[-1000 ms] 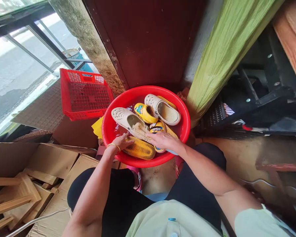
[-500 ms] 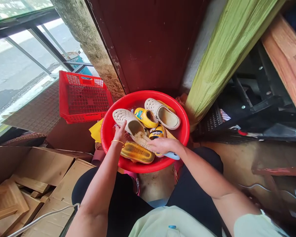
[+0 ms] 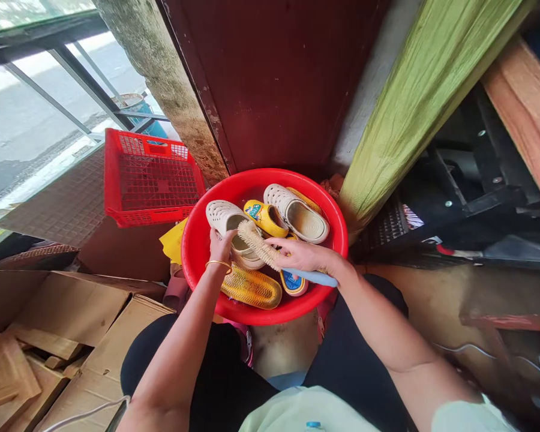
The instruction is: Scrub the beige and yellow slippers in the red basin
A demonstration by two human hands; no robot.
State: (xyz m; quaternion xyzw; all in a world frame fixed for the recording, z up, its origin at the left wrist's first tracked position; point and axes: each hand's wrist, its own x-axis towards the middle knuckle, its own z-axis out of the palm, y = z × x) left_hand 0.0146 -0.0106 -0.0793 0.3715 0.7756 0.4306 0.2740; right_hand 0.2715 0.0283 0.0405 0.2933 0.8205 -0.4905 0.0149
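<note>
My left hand (image 3: 220,245) grips the side of a cream clog (image 3: 222,215) at the left of a red basin (image 3: 189,252). In my right hand (image 3: 303,255) is a scrub brush (image 3: 257,243) with pale bristles and a light blue handle. Its bristle end lies over the opening of that clog; whether it touches inside I cannot tell. A second cream clog (image 3: 308,221) rests at the back right, and a small yellow clog (image 3: 267,217) sits between the two. Below my hands lies a yellow sole (image 3: 252,288), beside a blue-and-yellow clog (image 3: 294,282) partly hidden by the brush.
A red plastic crate (image 3: 110,186) stands left of the basin. Cardboard boxes (image 3: 94,348) with wooden pieces are at the lower left. A dark red door (image 3: 274,84) is behind the basin, and a green curtain (image 3: 396,114) hangs at the right.
My right hand has turned the brush so its bristles point up and left, higher over the held clog. My left hand still holds the clog. The view has shifted slightly.
</note>
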